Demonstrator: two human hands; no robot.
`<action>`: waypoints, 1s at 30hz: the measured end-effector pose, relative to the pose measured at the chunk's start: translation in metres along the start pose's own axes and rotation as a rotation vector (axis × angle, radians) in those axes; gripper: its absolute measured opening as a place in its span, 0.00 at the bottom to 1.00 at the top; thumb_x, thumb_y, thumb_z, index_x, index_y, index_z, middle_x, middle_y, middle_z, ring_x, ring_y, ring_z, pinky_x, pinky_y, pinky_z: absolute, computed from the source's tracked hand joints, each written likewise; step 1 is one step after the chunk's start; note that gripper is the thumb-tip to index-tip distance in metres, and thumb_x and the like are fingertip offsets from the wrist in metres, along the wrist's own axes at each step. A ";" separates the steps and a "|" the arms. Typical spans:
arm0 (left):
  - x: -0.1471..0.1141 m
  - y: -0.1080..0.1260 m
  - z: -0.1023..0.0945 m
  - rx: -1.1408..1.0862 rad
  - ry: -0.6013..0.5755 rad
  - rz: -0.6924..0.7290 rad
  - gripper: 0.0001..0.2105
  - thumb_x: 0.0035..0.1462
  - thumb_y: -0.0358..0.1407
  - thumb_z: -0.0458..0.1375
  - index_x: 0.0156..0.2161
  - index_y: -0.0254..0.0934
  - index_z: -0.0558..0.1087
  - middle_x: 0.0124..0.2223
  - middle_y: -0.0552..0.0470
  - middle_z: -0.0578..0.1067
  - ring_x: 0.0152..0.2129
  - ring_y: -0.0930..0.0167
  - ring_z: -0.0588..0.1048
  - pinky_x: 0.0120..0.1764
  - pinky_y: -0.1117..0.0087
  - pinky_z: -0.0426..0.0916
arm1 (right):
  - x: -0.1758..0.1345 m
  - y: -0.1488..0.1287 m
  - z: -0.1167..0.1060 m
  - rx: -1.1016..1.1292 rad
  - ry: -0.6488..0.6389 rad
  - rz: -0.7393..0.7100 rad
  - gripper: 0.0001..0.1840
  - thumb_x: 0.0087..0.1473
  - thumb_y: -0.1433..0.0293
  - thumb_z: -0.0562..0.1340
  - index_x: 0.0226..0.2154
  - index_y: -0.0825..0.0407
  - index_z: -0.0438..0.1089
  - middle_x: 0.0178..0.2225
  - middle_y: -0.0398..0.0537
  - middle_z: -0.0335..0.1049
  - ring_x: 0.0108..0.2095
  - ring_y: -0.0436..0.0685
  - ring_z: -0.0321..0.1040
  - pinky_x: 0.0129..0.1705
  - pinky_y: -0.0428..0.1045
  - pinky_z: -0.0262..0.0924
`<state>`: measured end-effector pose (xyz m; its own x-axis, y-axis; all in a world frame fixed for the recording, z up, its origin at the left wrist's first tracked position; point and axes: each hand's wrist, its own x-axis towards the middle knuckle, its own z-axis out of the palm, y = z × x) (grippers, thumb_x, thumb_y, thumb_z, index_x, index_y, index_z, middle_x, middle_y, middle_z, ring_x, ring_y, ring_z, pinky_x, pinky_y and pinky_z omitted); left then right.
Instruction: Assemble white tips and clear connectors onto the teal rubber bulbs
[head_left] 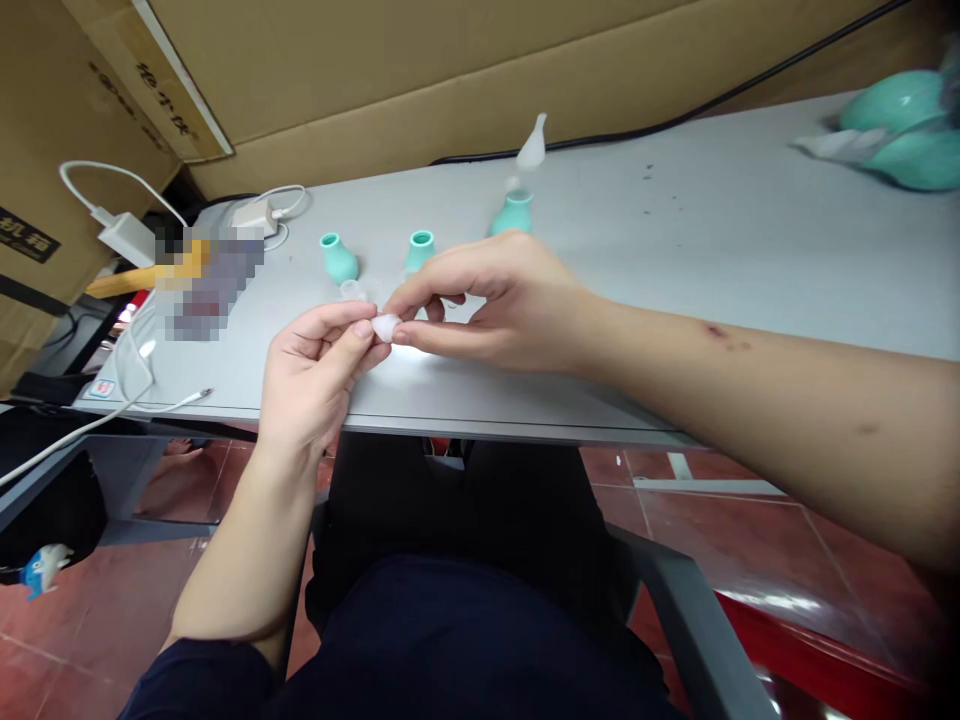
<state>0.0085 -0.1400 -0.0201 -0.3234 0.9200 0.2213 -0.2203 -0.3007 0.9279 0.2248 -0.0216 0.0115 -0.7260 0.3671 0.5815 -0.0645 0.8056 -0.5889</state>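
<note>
Between the fingertips of both hands is a small white translucent piece (385,327), rounded, its exact kind unclear. My left hand (319,350) pinches it from the left with thumb and fingers. From the right, my right hand (502,300) grips the same piece with thumb and forefinger. Just behind the hands stand a mint-green bulb (340,260) with an open neck and a second green bulb (421,248), partly covered by my right hand. A third bulb (514,212) shows above my right knuckles. Near the left fingertips lies a small clear part (351,290).
A white pointed nozzle tip (532,145) is at the back of the grey table (735,240). More green bulbs (900,130) lie at the far right. White chargers (255,217) and cables occupy the left, beside a blurred patch. Cardboard (375,80) borders the back.
</note>
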 end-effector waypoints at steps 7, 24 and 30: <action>-0.006 -0.003 -0.005 0.085 -0.072 0.021 0.20 0.51 0.42 0.98 0.47 0.50 0.99 0.42 0.52 0.96 0.37 0.68 0.94 0.47 0.71 0.92 | -0.002 -0.001 0.003 -0.024 0.009 -0.003 0.10 0.80 0.68 0.71 0.47 0.47 0.91 0.40 0.47 0.89 0.43 0.58 0.84 0.50 0.53 0.79; -0.011 -0.008 0.003 0.135 0.026 0.108 0.18 0.52 0.44 0.97 0.44 0.47 0.98 0.43 0.51 0.96 0.40 0.69 0.94 0.47 0.72 0.91 | 0.003 -0.004 0.014 0.036 0.020 0.111 0.12 0.75 0.68 0.68 0.37 0.47 0.84 0.32 0.43 0.81 0.34 0.55 0.73 0.41 0.52 0.69; -0.007 -0.008 0.002 0.151 0.042 0.098 0.20 0.49 0.46 0.98 0.43 0.46 0.98 0.42 0.50 0.96 0.39 0.67 0.94 0.48 0.68 0.92 | 0.002 0.000 0.016 0.001 0.017 0.100 0.12 0.78 0.69 0.69 0.40 0.49 0.87 0.36 0.44 0.86 0.36 0.55 0.75 0.42 0.52 0.69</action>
<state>0.0147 -0.1434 -0.0288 -0.3757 0.8757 0.3032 -0.0465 -0.3445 0.9376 0.2122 -0.0280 0.0036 -0.7174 0.4533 0.5290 0.0068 0.7639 -0.6453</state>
